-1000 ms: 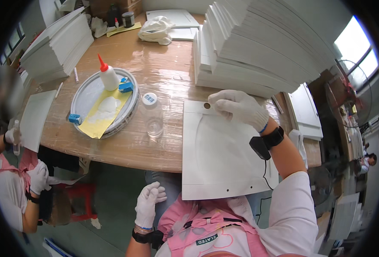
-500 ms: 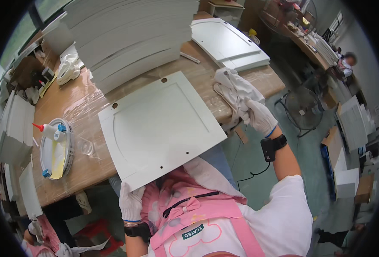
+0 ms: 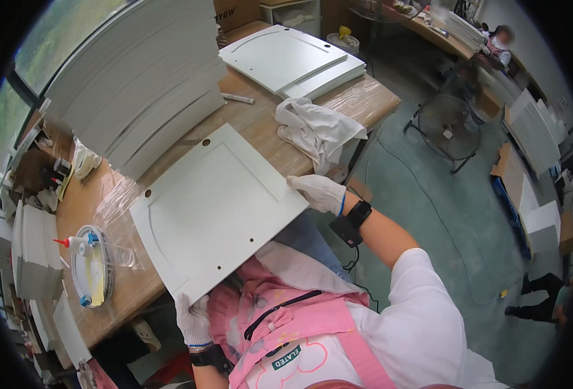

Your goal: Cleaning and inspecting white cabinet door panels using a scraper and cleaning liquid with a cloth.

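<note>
A white panel (image 3: pixel 218 207) with a curved groove, two larger holes along its far edge and two small ones near me lies tilted across the table's front edge. At its near left corner my left hand (image 3: pixel 194 319), in a white glove, is closed on the edge. My right hand (image 3: pixel 320 192), gloved too, pinches the panel's right corner; its fingertips are partly hidden by the panel. Beyond that hand a crumpled white cloth (image 3: pixel 315 129) rests on the table edge, apart from the fingers.
A tall stack of white panels (image 3: pixel 137 84) rises behind. Several finished-looking panels (image 3: pixel 286 58) lie at the far right of the table (image 3: pixel 131 285). On the left sits an oval tray (image 3: pixel 108 285) with a red-tipped glue bottle (image 3: pixel 76 244). A floor fan (image 3: pixel 447 126) stands to the right.
My right hand has let go of the white cloth, which now lies on the table edge, and has taken the panel's right corner. My left hand stays at the near left corner.
</note>
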Demonstrator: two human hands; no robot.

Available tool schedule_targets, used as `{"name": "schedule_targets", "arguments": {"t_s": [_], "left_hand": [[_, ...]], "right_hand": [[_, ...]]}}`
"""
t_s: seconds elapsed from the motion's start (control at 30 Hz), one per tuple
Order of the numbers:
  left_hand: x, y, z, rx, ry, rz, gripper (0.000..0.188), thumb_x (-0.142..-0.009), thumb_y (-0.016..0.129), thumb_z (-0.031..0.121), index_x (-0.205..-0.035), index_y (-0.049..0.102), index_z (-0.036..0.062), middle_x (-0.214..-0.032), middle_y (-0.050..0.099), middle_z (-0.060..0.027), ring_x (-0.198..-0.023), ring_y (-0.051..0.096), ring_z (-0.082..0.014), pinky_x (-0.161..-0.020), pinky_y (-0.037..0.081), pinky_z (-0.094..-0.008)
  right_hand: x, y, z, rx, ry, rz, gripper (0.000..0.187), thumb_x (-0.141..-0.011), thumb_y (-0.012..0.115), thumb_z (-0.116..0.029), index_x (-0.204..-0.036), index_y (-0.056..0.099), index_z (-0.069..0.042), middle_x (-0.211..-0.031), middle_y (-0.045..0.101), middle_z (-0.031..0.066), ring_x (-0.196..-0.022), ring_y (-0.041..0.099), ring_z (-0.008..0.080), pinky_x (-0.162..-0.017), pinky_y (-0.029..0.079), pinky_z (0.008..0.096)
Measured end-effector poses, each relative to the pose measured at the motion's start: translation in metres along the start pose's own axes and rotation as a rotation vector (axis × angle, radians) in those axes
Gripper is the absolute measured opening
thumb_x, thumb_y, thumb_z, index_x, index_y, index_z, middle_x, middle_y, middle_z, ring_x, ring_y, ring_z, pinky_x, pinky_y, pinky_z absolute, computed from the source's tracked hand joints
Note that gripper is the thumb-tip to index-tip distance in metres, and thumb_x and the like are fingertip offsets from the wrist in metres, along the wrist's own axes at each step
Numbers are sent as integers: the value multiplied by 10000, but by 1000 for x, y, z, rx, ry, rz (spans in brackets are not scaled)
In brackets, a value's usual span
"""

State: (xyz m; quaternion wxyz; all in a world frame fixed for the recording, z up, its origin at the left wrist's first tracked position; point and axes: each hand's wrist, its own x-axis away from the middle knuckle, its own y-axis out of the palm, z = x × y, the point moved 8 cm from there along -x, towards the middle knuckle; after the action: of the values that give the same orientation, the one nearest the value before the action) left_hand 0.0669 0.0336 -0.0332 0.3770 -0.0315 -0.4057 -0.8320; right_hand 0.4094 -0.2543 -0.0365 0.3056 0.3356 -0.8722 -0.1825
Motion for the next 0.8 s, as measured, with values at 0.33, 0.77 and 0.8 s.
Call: {"name": "schedule_targets", "arguments": {"t_s": [0.33,0.77,0.8], "left_hand": [[8,51,25,-140,-37,-147,433,-999,521,146,-1402,425,20,-1249,608,-181,-1018,677,-270,-792,611,-362],[-28,235,-13,-480,-268,-470,639,-996,532,257,-1516,231,40,-1385,421,-265,-1269,453,-400,-1088,388,-554],[-34,226,-21,-492,-309,-513,639,-996,532,257,-1516,231,40,-1385,421,-265,-1269,453,-400,-1088,388,-554]], "right_hand": [[114,-3,-35,82,-50,-77,367,-951,626,-330,-1147,608,-21,-1012,675,43,-874,660,123,-758,549,286],[253,-69,-88,-279,-686,231,497,-962,626,-316,-1273,520,58,-1184,645,152,-1031,671,218,-912,546,358],[263,-73,-93,-287,-716,284,497,-962,626,-316,-1273,520,58,-1184,645,152,-1031,671,218,-912,546,358]]}}
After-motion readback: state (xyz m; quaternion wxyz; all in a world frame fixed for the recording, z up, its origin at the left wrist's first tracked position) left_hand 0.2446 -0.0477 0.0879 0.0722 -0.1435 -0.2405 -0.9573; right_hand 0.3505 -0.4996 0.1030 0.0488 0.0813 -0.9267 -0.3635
